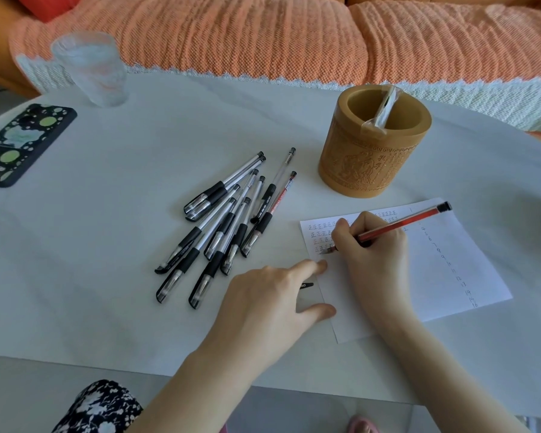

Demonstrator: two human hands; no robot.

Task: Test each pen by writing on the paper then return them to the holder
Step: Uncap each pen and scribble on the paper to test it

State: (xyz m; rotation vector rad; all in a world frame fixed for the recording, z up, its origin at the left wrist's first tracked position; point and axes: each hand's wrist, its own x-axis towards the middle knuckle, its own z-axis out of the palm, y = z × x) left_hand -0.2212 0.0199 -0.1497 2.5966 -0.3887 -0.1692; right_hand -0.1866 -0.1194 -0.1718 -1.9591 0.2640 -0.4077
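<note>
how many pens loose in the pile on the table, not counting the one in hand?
About 10, overlapping, so the count may be off. Pile of pens lies left of the paper and the holder. Separately, the right hand holds a red pen.

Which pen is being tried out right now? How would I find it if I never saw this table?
Start at the carved wooden pen holder on the white table. Just in front of it lies a sheet of paper with rows of marks. The right hand holds the red pen with its tip on that paper. It is the only pen with an all-red barrel; the loose pile of pens beside it has clear barrels with black grips.
</note>
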